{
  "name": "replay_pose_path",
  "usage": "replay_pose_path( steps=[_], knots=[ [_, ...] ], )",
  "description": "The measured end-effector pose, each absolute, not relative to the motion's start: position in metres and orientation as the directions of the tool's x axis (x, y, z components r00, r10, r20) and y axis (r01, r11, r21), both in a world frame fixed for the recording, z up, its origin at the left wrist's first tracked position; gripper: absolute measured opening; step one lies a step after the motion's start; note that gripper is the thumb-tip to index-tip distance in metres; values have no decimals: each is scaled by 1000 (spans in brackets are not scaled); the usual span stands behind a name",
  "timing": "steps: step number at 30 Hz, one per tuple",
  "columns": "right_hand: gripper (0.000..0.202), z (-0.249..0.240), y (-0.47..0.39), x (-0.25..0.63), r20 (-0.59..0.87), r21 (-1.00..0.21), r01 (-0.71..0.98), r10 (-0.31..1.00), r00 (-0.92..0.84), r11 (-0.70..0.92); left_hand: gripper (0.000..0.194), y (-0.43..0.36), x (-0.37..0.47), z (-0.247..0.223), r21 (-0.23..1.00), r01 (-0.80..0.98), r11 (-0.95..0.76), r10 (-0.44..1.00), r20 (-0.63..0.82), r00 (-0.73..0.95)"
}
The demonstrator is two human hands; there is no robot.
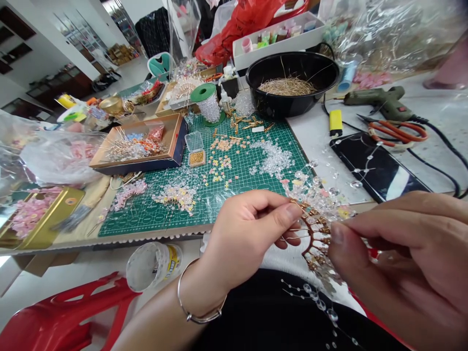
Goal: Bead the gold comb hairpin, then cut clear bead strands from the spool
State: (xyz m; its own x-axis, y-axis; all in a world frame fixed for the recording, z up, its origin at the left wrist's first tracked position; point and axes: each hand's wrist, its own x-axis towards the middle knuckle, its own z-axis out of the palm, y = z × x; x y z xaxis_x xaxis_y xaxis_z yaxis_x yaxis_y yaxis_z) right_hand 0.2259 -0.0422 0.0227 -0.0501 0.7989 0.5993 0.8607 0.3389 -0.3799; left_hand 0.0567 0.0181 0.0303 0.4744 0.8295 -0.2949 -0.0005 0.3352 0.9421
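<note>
My left hand pinches one end of a beaded hair ornament between thumb and fingers. The piece has a curved gold-brown frame, with clear beads and small pale flowers fanning out from it. Thin wire ends stick out beside the left fingertips. My right hand is closed in a pinch at the ornament's beaded side, and what lies between its fingertips is hidden. Strands of clear beads hang below, over dark clothing. On the green cutting mat lie a similar beaded piece and loose clear beads.
A black bowl of gold wire stands behind the mat. To the right lie a glue gun, orange-handled pliers, a yellow lighter and a dark phone. A box and bead spool are left; a red chair stands below.
</note>
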Motion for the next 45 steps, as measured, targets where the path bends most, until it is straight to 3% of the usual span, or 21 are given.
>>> replay_pose_path(
  steps=[11, 21, 36, 45],
  knots=[
    [9, 22, -37, 225, 632, -368, 830, 767, -107, 419, 18, 18, 56, 30, 943, -17, 332, 826, -282, 489],
    [10, 18, -38, 227, 605, -375, 853, 793, -73, 364, 18, 17, 56, 28, 942, -30, 334, 825, -276, 493],
    [13, 19, -36, 224, 618, -360, 829, 775, -132, 428, 18, 17, 57, 31, 940, 0, 341, 823, -299, 483],
    [13, 20, -32, 219, 631, -328, 847, 764, -133, 418, 20, 15, 58, 32, 966, 71, 250, 845, -253, 470]
  ],
)
